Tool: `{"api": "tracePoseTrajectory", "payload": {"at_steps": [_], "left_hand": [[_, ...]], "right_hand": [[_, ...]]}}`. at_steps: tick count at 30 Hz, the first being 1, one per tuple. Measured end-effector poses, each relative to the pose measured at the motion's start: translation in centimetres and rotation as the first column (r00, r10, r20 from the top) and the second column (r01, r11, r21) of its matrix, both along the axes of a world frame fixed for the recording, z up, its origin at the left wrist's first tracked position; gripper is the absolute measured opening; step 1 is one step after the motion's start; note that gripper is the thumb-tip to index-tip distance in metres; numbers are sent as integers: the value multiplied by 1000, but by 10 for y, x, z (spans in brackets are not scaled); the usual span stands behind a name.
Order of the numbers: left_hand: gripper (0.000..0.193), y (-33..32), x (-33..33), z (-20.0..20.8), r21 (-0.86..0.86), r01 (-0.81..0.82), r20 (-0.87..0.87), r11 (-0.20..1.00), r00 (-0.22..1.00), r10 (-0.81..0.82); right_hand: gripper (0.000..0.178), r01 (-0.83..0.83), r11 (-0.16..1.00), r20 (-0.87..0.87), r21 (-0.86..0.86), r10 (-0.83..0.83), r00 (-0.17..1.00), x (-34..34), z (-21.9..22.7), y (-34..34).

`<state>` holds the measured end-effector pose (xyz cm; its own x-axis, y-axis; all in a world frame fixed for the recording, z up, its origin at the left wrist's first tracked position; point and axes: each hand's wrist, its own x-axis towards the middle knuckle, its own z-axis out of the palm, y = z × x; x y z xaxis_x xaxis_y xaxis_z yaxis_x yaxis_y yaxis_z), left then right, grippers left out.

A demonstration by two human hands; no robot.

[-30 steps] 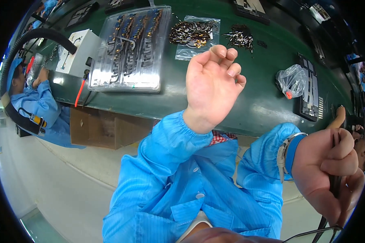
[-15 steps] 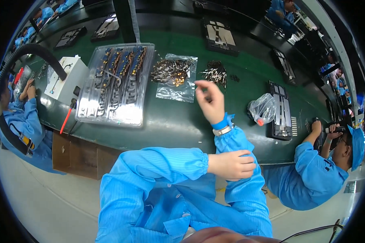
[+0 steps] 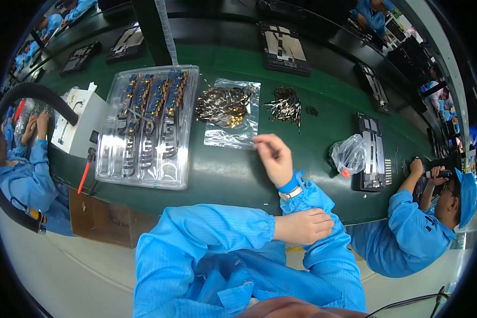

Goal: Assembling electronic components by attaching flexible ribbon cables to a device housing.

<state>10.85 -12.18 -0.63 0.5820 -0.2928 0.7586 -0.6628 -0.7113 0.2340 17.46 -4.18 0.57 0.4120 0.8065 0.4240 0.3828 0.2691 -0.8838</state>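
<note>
My right hand (image 3: 277,161) hovers over the green table, just off the near right corner of a clear plastic bag (image 3: 230,139). Its fingers curl loosely, a gap shows between thumb and forefinger, and nothing is in them. A blue strap with a metal piece (image 3: 291,188) circles that wrist. Across my body, my left hand (image 3: 305,226) rests with its fingers wrapped over the right sleeve (image 3: 314,204) at the forearm. A heap of small dark and gold-tipped cable parts (image 3: 222,106) lies on the bag. Right of it is a smaller pile of similar parts (image 3: 284,104).
A clear tray (image 3: 180,172) with rows of small circuit parts stands left, beside a white box (image 3: 77,124) and red-handled tool (image 3: 84,175). A crumpled bag (image 3: 349,153) touches an opened device (image 3: 372,151) at right. Co-workers in blue sit on both sides. A cardboard box (image 3: 103,217) stands below the table edge.
The whole view has shifted, so the table things sit lower in the picture. My right hand has drawn slightly nearer to me relative to the bag. My left hand stays on the sleeve.
</note>
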Motion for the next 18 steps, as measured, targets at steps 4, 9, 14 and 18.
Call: {"api": "tracePoseTrajectory", "payload": {"at_steps": [4, 9, 14, 18], "left_hand": [[28, 6, 2, 7, 109, -108, 93, 988, 991, 98], [29, 33, 14, 10, -211, -281, 67, 936, 951, 301], [48, 52, 15, 11, -601, -273, -90, 751, 957, 276], [42, 61, 17, 7, -727, -217, -65, 651, 966, 250]], "right_hand": [[30, 118, 993, -820, 9, -60, 569, 40, 50, 24], [56, 140, 988, -992, -66, -81, 100, 144, 49, 112], [62, 201, 937, -948, -286, -307, 80, 187, 14, 167], [46, 184, 930, -927, -318, -346, 143, 152, 36, 187]]}}
